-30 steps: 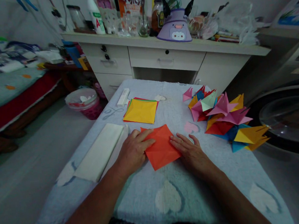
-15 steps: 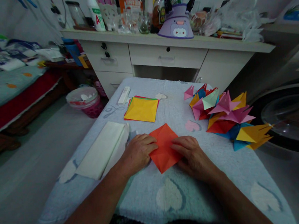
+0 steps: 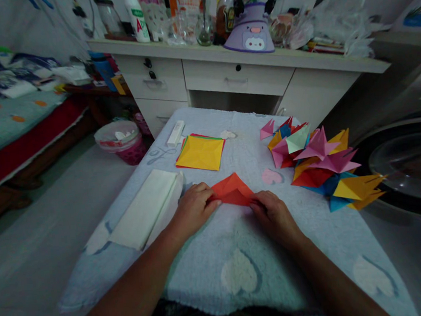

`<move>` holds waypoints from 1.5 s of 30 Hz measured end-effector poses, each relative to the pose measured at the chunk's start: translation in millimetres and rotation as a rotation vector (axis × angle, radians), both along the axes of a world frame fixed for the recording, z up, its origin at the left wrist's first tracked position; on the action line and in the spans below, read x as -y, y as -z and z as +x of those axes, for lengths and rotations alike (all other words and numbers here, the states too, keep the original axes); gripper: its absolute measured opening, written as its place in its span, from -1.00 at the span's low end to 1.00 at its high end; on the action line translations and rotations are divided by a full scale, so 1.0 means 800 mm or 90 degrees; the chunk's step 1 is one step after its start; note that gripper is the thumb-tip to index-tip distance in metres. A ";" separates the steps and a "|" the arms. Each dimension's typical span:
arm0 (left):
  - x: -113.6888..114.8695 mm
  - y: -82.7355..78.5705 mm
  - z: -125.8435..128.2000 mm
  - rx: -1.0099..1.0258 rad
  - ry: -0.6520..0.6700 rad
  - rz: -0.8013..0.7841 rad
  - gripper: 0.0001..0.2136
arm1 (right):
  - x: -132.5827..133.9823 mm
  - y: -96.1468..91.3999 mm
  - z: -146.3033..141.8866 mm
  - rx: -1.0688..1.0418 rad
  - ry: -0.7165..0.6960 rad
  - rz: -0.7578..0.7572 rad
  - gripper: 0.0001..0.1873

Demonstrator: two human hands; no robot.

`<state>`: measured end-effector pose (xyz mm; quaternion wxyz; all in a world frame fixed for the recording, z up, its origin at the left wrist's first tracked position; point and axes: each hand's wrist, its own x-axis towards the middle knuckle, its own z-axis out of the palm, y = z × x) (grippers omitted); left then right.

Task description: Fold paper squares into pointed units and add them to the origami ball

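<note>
An orange sheet of origami paper (image 3: pixel 234 189) is held between my hands, its near half bent up so that it shows as a wide, low shape. My left hand (image 3: pixel 197 203) pinches its left corner between thumb and fingers. At the right corner, my right hand (image 3: pixel 273 212) pinches the paper in the same way. Beyond the sheet lies a stack of square paper (image 3: pixel 200 153), yellow on top with red and green edges showing. Folded paper pieces (image 3: pixel 318 151) in pink, red, yellow, blue and pale green are heaped to the right.
A folded whitish cloth or paper (image 3: pixel 146 208) lies left of my left hand. Near the table's far left is a small white box (image 3: pixel 175 133). A heart-patterned cloth (image 3: pixel 239 273) covers the table. Behind stands a white drawer desk (image 3: pixel 240 76); a pink bin (image 3: pixel 131 152) is on the floor.
The orange paper lay nearly flat as a diamond; its near half is now bent up and away from me. Both hands have moved from its sides to pinching its left and right corners.
</note>
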<state>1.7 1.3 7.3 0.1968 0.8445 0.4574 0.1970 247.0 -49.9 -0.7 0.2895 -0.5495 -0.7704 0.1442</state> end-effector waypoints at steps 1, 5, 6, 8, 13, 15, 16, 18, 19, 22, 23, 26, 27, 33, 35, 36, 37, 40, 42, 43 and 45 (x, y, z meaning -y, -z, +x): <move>-0.001 0.001 0.001 -0.001 -0.013 -0.006 -0.81 | -0.001 0.001 -0.002 -0.009 0.032 -0.002 -0.82; -0.003 0.004 0.004 -0.019 -0.068 0.011 -0.78 | -0.004 0.001 -0.007 -0.025 0.137 -0.034 -0.76; -0.004 0.004 0.005 -0.021 -0.084 0.015 -0.81 | -0.005 0.002 -0.008 -0.028 0.157 -0.044 -0.75; -0.004 0.005 0.007 -0.022 -0.114 0.017 -0.85 | -0.007 0.003 -0.009 -0.034 0.188 -0.053 -0.73; -0.005 0.005 0.011 -0.047 -0.132 0.046 -0.81 | -0.012 0.006 -0.010 -0.013 0.234 -0.060 -0.72; -0.005 0.006 0.012 -0.059 -0.128 0.063 -0.81 | -0.013 0.006 -0.011 0.003 0.247 -0.060 -0.74; -0.006 0.007 0.013 -0.064 -0.129 0.068 -0.82 | -0.013 0.006 -0.011 0.012 0.251 -0.057 -0.75; -0.006 0.007 0.014 -0.076 -0.130 0.075 -0.82 | -0.013 0.006 -0.011 0.029 0.259 -0.047 -0.77; -0.006 0.007 0.014 -0.081 -0.129 0.080 -0.82 | -0.013 0.007 -0.011 0.038 0.261 -0.041 -0.78; -0.004 0.007 0.018 -0.092 -0.124 0.112 -0.80 | -0.014 0.011 -0.010 0.069 0.258 -0.018 -0.82; -0.003 0.006 0.019 -0.098 -0.127 0.128 -0.79 | -0.014 0.013 -0.010 0.080 0.253 -0.004 -0.83; 0.001 0.003 0.023 -0.128 -0.143 0.180 -0.79 | -0.016 0.016 -0.009 0.119 0.225 0.076 -0.88; 0.002 0.003 0.023 -0.140 -0.139 0.194 -0.83 | -0.015 0.016 -0.009 0.134 0.214 0.105 -0.90; 0.012 0.006 0.027 -0.180 0.030 0.210 -0.89 | -0.008 0.004 -0.014 0.218 0.090 0.144 -0.79; 0.017 0.007 0.031 -0.196 0.052 0.207 -0.88 | -0.005 -0.001 -0.017 0.230 0.041 0.120 -0.75; 0.021 0.007 0.033 -0.205 0.055 0.208 -0.88 | -0.003 -0.003 -0.019 0.232 0.018 0.105 -0.74; 0.025 0.006 0.036 -0.216 0.054 0.209 -0.87 | -0.002 -0.004 -0.020 0.231 -0.007 0.090 -0.73; 0.037 0.006 0.043 -0.230 0.064 0.222 -0.84 | 0.000 -0.006 -0.023 0.210 -0.076 0.056 -0.69; 0.045 0.010 0.047 -0.224 0.075 0.226 -0.81 | 0.000 -0.004 -0.023 0.192 -0.104 0.048 -0.67; 0.048 0.013 0.049 -0.220 0.075 0.224 -0.78 | 0.000 -0.003 -0.023 0.184 -0.113 0.046 -0.65; 0.054 0.021 0.049 -0.214 0.068 0.224 -0.74 | 0.000 -0.002 -0.022 0.179 -0.119 0.042 -0.64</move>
